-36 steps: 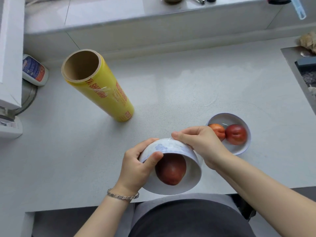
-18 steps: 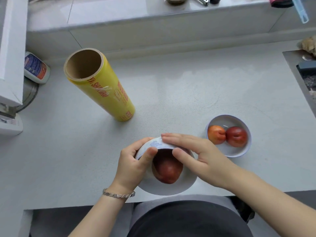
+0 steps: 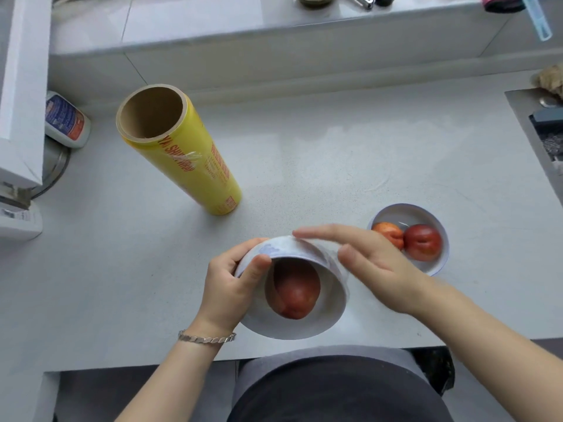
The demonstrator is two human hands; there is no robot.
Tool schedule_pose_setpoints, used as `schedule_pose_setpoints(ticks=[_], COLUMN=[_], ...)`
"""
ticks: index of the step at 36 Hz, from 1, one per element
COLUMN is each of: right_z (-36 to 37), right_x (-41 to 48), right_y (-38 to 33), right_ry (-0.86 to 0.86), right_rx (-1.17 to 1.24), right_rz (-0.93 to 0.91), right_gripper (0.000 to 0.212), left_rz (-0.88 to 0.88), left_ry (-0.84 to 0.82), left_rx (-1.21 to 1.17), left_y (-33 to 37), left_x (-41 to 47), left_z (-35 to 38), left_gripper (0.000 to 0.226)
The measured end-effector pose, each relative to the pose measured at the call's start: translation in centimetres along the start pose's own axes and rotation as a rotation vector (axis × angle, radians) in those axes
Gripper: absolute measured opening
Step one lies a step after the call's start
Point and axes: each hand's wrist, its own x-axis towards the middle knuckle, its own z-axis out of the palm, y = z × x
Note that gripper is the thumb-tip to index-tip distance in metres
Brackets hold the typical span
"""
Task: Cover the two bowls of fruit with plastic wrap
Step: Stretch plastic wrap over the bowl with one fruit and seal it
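A white bowl (image 3: 304, 325) with a blue pattern is tilted toward me near the counter's front edge, and a red fruit (image 3: 294, 292) lies inside it under clear wrap. My left hand (image 3: 231, 287) grips its left rim, thumb over the edge. My right hand (image 3: 368, 260) lies with straight fingers across the bowl's upturned outer side, pressing the film. A second white bowl (image 3: 438, 260) with two red-orange fruits stands uncovered to the right. A yellow roll of plastic wrap (image 3: 182, 153) stands upright at the back left.
A white bottle with a blue and red label (image 3: 65, 120) lies at the far left by a white appliance (image 3: 18, 86). A sink edge (image 3: 530, 129) runs along the right. A raised ledge (image 3: 274, 32) with small items spans the back.
My right hand has gone from pinching the bowl's far rim to lying flat across its outer side, sliding rightward. The bowl is still tilted in my left hand.
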Motion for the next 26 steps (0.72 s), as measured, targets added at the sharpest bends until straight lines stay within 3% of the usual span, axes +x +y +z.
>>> schedule_pose_setpoints(ticks=[6,13,18,22,26], right_z=[0.2,-0.5,-0.6,-0.5,-0.6], right_x=[0.7,-0.1,-0.3,-0.4,0.1], right_y=[0.8,2.1,2.7,2.5,1.9], right_ry=[-0.065,-0.044,0.052,0.04,-0.001], right_rx=[0.096,0.337,0.349,0.335,0.278], right_rz=[0.188,0.286,0.317,0.309,0.309], right_gripper=[0.069,0.056,0.037,0.017,0.023], left_rz=[-0.011,-0.185,-0.301,-0.22,-0.213], left_ry=[0.002,0.162,-0.027,-0.249,-0.411], left_rx=[-0.065,-0.266,-0.199,-0.014,0.0], left_y=[0.2,0.1,0.6,1.4,2.3], left_x=[-0.1,0.0,0.5,1.9,2.5], left_z=[0.7,1.7,0.9,-0.2,0.3], left_gripper=[0.053,0.07,0.055,0.054,0.057])
